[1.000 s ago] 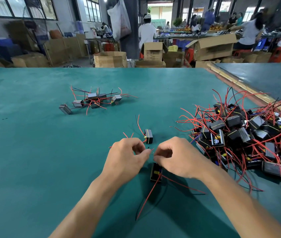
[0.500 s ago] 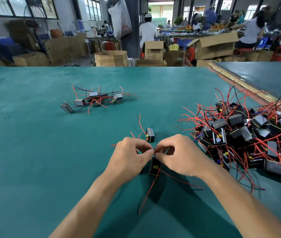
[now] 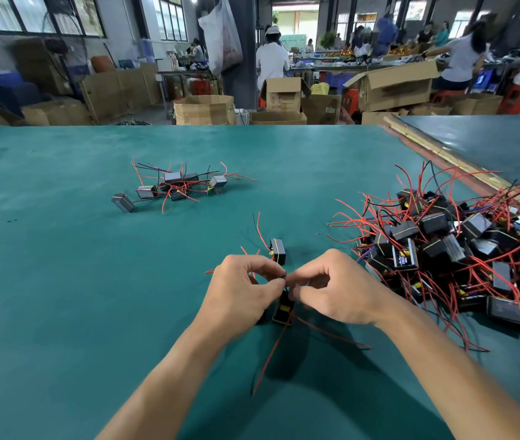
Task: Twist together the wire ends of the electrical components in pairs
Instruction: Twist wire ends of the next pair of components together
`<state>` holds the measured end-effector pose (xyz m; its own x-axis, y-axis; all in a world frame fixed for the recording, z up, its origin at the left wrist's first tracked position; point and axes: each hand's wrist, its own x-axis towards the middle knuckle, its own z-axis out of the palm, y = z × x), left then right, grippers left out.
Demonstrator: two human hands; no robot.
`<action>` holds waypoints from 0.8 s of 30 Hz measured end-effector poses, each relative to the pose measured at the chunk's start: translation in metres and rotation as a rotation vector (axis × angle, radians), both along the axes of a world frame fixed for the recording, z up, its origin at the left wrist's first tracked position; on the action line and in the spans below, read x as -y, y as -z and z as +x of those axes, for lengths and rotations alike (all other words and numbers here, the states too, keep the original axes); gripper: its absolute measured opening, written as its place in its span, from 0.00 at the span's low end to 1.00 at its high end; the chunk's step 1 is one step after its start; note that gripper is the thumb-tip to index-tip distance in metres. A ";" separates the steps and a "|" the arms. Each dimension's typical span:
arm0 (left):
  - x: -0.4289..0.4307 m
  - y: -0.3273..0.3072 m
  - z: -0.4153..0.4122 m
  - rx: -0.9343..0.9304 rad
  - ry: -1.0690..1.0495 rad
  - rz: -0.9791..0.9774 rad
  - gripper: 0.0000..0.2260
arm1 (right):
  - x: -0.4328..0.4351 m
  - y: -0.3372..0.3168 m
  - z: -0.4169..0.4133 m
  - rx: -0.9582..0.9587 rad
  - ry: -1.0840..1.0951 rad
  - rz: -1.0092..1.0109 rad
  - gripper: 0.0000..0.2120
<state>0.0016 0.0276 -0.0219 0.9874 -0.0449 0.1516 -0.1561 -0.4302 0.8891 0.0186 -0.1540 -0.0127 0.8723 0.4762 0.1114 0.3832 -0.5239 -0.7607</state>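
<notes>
Pinching the wire ends [image 3: 285, 275] between thumb and forefinger, the left hand [image 3: 242, 290] and right hand [image 3: 331, 287] meet just above a black component [image 3: 283, 308] on the green worktop [image 3: 62, 281] — mid-twist on one pair, I'd say. The next move likely calls for a few firm turns, then a fresh pair from the heap [image 3: 458, 249] at the right.

table [image 3: 62, 281]: matt green felt-like cloth | components [image 3: 442, 242]: glossy black plastic | boxes [image 3: 391, 87]: brown cardboard
</notes>
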 end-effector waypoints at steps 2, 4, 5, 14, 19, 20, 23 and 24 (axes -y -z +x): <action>0.002 0.000 0.000 -0.006 0.003 -0.006 0.09 | 0.000 0.000 0.001 0.054 0.041 -0.011 0.10; 0.002 0.000 0.000 -0.003 0.007 0.013 0.08 | 0.000 0.000 0.003 0.101 0.095 0.030 0.07; 0.002 0.000 0.001 -0.005 0.016 0.015 0.08 | -0.001 0.001 0.004 0.112 0.114 0.067 0.07; 0.001 0.001 -0.002 -0.038 0.092 -0.013 0.06 | -0.003 0.001 0.001 0.132 0.141 0.070 0.04; 0.002 0.003 -0.001 -0.039 0.089 0.001 0.06 | -0.006 0.000 -0.001 0.115 0.162 0.031 0.06; 0.003 0.003 -0.001 -0.041 0.085 -0.001 0.06 | -0.006 -0.001 -0.001 0.102 0.169 0.033 0.06; 0.003 0.002 -0.002 -0.023 0.077 -0.005 0.06 | -0.006 -0.003 -0.003 0.075 0.171 0.021 0.09; 0.003 0.002 -0.002 -0.007 0.074 0.003 0.06 | -0.006 -0.004 -0.003 0.081 0.177 0.012 0.10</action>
<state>-0.0008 0.0249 -0.0238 0.9824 -0.1186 0.1441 -0.1812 -0.4207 0.8889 0.0153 -0.1479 -0.0089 0.9303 0.3141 0.1895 0.3460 -0.5797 -0.7378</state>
